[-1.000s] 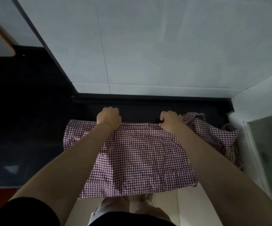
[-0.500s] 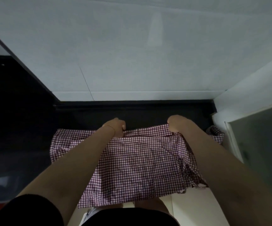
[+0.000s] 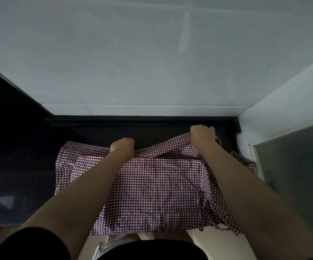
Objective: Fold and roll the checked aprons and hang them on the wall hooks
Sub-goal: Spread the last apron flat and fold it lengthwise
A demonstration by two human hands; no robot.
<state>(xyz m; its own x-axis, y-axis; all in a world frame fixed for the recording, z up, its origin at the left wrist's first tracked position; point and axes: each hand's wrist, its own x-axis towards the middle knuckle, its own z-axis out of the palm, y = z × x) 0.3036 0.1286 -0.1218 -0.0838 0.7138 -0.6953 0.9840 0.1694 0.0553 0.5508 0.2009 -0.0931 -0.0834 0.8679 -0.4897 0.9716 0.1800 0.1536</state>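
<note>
A purple-and-white checked apron (image 3: 155, 186) lies spread over the dark counter (image 3: 99, 132) and hangs over its near edge. My left hand (image 3: 122, 145) grips the apron's far edge near the middle. My right hand (image 3: 202, 135) grips the far right part of the cloth and holds it lifted off the counter, so the fabric is bunched there. A second piece of checked cloth (image 3: 243, 161) shows at the right, behind my right forearm. Thin ties (image 3: 204, 220) dangle at the lower right. No hooks are in view.
A pale tiled wall (image 3: 151, 62) rises behind the counter. A white side wall and a grey glass panel (image 3: 292, 166) close off the right. Dark surfaces fill the left. Pale floor and my feet show below the hanging cloth.
My right hand has risen and moved farther back and right, pulling the apron's right part up. The left hand stays on the far edge. The view has tilted upward.
</note>
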